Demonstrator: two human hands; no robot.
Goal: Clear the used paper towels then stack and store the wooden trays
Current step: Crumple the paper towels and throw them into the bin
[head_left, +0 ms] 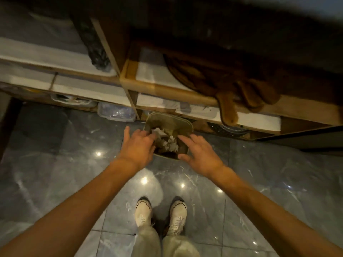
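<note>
An olive waste bin [182, 121] stands on the floor under the shelving, with crumpled white paper towels [169, 142] inside. My left hand [138, 147] hovers over the bin's left rim, fingers spread, holding nothing. My right hand [199, 153] hovers over its right rim, also open and empty. A wooden tray [146, 86] lined with white paper sits on the shelf above the bin, and brown wooden boards [230, 108] with a handle overhang its front edge.
Wooden shelving [113, 52] runs across the top, with white-lined shelves [37, 56] at left. Clear plastic containers [116, 112] sit on the lowest level. Glossy grey floor tiles [259, 182] lie all around. My feet in white shoes [159, 212] stand behind the bin.
</note>
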